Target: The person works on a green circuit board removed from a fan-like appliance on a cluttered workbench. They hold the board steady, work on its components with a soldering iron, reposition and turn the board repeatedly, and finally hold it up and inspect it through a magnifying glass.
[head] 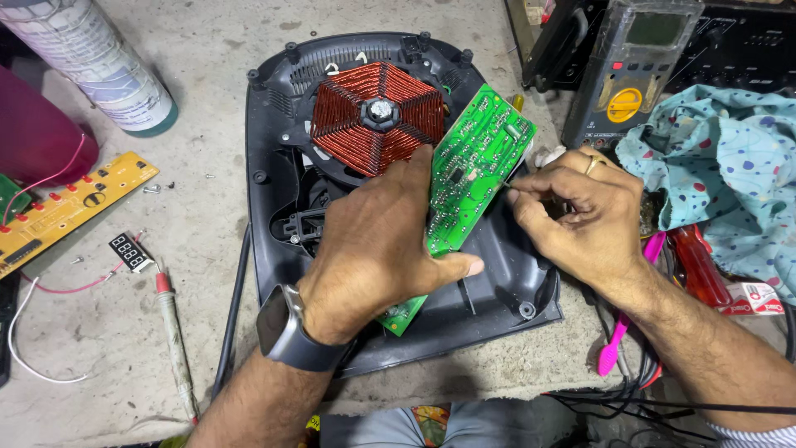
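Far out to the left of the left hand [377,241], a yellow circuit board [70,207] with red wires lies on the concrete bench [207,83], and nearer in sit a small digit display [131,251] and a meter probe [174,340]; a spray can [99,62] stands up beyond them. The left hand, with a dark watch [290,332] at its wrist, grasps a green circuit board [473,166], thumb along the board's near right edge and fingers behind it, tilting it up on edge over the open dark appliance shell [274,166]. Just beyond the fingertips lies the copper coil [377,116], seated in the shell. Right of the board, the right hand [580,216] pinches something thin at the board's right edge; whether it is a tool or a wire I cannot tell, as the fingers hide it. Past the right hand sit a grey multimeter [626,75] and a dotted blue cloth [721,166]; nearer the wrist are a pink-handled tool [630,307] and a red-handled screwdriver [696,265].

As a judgement, the work sits midway: the shell is opened and the green board is lifted free of its seat, while the board is yet to be put back and the shell to be closed.
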Available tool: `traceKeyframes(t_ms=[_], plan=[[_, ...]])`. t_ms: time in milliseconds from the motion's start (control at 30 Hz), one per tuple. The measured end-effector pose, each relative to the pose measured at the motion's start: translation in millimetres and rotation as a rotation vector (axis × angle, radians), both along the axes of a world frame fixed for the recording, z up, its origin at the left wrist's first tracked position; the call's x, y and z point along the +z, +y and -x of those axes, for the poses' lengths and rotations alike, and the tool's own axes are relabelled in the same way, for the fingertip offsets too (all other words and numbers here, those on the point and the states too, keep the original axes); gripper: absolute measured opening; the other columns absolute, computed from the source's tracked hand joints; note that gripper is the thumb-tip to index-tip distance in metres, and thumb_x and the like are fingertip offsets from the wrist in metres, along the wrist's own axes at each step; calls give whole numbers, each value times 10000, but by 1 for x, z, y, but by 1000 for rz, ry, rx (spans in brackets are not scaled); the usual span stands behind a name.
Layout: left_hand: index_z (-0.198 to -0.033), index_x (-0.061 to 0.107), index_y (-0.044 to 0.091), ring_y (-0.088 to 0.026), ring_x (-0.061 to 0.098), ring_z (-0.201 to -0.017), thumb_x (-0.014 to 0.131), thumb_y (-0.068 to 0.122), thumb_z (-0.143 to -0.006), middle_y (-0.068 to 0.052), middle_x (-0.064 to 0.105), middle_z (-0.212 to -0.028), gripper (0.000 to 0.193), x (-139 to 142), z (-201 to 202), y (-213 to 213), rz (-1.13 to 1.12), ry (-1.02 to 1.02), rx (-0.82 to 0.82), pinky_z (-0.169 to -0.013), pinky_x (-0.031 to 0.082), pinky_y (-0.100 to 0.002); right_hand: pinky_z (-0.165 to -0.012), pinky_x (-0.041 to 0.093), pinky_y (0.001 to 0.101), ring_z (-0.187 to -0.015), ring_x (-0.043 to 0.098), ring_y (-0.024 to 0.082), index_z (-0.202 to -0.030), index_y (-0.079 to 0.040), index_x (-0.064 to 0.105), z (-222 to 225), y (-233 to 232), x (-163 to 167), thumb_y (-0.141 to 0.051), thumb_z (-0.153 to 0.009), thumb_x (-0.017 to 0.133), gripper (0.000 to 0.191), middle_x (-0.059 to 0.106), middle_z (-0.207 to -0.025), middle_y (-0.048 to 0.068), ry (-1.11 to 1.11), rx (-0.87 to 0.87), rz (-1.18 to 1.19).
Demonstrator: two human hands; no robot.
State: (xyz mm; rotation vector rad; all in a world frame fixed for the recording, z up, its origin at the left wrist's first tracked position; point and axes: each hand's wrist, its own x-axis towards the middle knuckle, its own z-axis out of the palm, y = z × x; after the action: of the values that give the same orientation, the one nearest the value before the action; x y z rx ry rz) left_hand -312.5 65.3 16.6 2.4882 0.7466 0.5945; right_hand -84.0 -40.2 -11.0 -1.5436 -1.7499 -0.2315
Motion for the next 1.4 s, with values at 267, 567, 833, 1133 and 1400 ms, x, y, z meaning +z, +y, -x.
traceKeyframes(t_ms=[267, 567, 833, 1133, 1400], plan=[[-1417, 364, -147, -353, 673, -1030, 883, 435, -661, -240, 636, -1117, 1086, -5, -4, -4, -119, 65, 19, -734, 591, -416, -662, 489, 256, -741, 650, 123, -943, -42, 762, 0, 1, -5, -62, -904, 791, 51, 699, -828, 29, 46, 55, 29], [-1414, 387, -64, -361, 702, -840, 862, 368, -671, -202, 641, -1053, 982, 33, -7, 1, -283, 30, -18, -608, 567, -457, -699, 471, 254, -749, 623, 137, -932, 6, 705, -7, -8, 6, -2, -945, 791, 87, 700, -886, 80, 77, 29, -227], [-1311, 424, -43, -434, 706, -790, 886, 333, -659, -238, 685, -975, 884, 16, -2, -9, -63, -22, 35, -658, 559, -522, -726, 477, 267, -854, 613, 171, -1012, 1, 748, 3, -26, 14, 14, -933, 845, 126, 688, -971, 115, 128, -80, -230], [-1242, 429, -50, -443, 705, -718, 855, 299, -695, -253, 678, -957, 777, 5, -4, -6, -120, -148, -52, -621, 573, -507, -677, 469, 249, -745, 608, 128, -978, -17, 755, 12, -26, -4, 18, -896, 821, 111, 711, -914, 62, 37, -106, -208], [-1226, 411, -78, -435, 695, -662, 801, 250, -731, -250, 664, -911, 710, -4, -6, -2, -147, -181, -85, -567, 570, -496, -681, 479, 274, -766, 623, 161, -940, -7, 734, 17, -24, -4, 12, -871, 812, 106, 699, -871, 68, -49, -57, -186]])
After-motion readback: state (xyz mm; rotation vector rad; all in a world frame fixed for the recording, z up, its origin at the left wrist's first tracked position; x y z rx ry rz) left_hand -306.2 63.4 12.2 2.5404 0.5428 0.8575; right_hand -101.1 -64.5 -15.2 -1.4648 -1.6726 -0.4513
